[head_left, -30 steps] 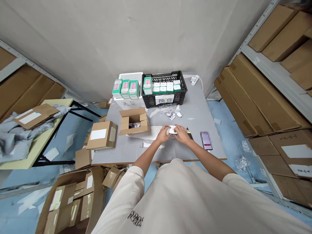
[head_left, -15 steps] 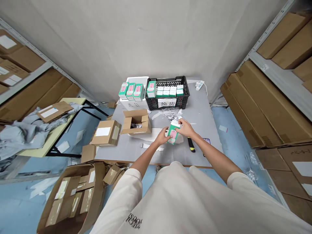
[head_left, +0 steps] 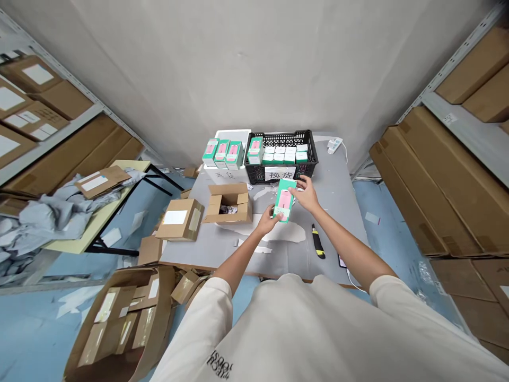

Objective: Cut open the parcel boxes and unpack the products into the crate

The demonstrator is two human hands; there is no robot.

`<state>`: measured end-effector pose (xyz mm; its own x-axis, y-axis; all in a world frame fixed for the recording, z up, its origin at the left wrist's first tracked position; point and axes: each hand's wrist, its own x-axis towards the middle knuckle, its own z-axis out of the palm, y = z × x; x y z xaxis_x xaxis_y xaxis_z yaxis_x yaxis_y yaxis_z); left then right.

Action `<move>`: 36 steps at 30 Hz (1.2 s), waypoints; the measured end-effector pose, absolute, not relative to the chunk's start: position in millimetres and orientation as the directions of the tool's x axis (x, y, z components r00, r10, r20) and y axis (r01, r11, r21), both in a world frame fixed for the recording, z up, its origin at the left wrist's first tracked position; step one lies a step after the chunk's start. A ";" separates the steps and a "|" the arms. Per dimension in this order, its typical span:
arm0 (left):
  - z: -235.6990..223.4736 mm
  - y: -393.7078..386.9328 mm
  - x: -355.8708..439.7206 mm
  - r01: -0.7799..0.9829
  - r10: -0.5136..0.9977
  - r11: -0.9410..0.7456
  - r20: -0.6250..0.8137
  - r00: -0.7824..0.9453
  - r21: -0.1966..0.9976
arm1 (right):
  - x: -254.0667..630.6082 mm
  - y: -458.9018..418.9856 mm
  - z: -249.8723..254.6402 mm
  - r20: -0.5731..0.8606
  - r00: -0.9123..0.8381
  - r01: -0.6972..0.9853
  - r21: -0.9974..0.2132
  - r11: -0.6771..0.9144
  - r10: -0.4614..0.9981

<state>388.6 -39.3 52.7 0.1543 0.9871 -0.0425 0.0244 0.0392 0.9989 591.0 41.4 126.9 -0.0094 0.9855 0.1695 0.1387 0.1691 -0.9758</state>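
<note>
A green-and-white carton (head_left: 284,198) with a pink picture on its front is held tilted above the table in front of the black crate. My left hand (head_left: 269,220) grips its lower left side, thumb across the front. At the upper right edge, my right hand (head_left: 306,193) has its thumb on the carton's face and its fingers curled by the side. The top of the carton looks closed. Behind it, the black plastic crate (head_left: 281,173) holds several similar cartons. A white bin (head_left: 233,174) to its left carries three more, standing upright.
An open cardboard box (head_left: 238,214) with crumpled paper inside and a taped box (head_left: 180,219) are on the table's left. A yellow-black box cutter (head_left: 317,242) lies at right, near a phone (head_left: 342,261). A large carton of boxes (head_left: 161,318) stands on the floor. Shelves flank both sides.
Both hands have lifted the carton away from me, toward the crate. Its raised white top flap is now folded down. My view has shifted slightly.
</note>
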 end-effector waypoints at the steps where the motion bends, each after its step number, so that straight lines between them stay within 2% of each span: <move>1: 53.2 -33.2 387.9 0.005 0.991 0.056 -0.056 0.121 0.998 | 584.6 38.5 121.9 0.174 -0.013 0.129 -0.976 0.174 0.985; 5: 62.1 -5.3 379.9 -0.032 0.986 0.166 -0.164 0.042 0.986 | 560.4 20.3 97.6 0.122 -0.097 0.265 -0.953 0.143 0.988; 7: 68.2 11.2 373.1 -0.003 0.989 0.148 -0.148 0.013 0.989 | 550.2 15.8 88.4 0.084 -0.134 0.290 -0.949 0.120 0.987; 11: 79.1 45.8 359.4 0.102 0.999 0.047 -0.047 -0.006 0.994 | 532.3 33.7 84.8 -0.029 -0.172 0.170 -0.985 0.000 0.985; 14: 85.3 70.9 353.3 0.131 1.000 0.012 -0.011 -0.012 0.991 | 519.5 66.6 92.2 -0.131 -0.064 0.042 -0.991 -0.128 0.989; 18: 89.9 103.2 349.6 0.125 0.999 -0.051 0.052 -0.001 0.991 | 504.6 115.6 105.3 -0.201 0.034 -0.025 -0.979 -0.200 0.979; 24: 89.4 142.2 344.5 0.237 0.991 0.017 0.014 -0.130 0.971 | 485.7 175.3 113.5 -0.288 0.129 -0.091 -0.956 -0.278 0.949; 32: 80.3 179.4 343.5 0.137 0.993 0.059 -0.044 -0.111 0.989 | 465.1 235.7 108.5 -0.341 0.140 -0.156 -0.935 -0.320 0.929; 36: 75.6 187.9 341.2 0.104 0.992 0.089 -0.079 -0.095 0.991 | 457.9 248.9 101.1 -0.358 0.132 -0.125 -0.931 -0.342 0.924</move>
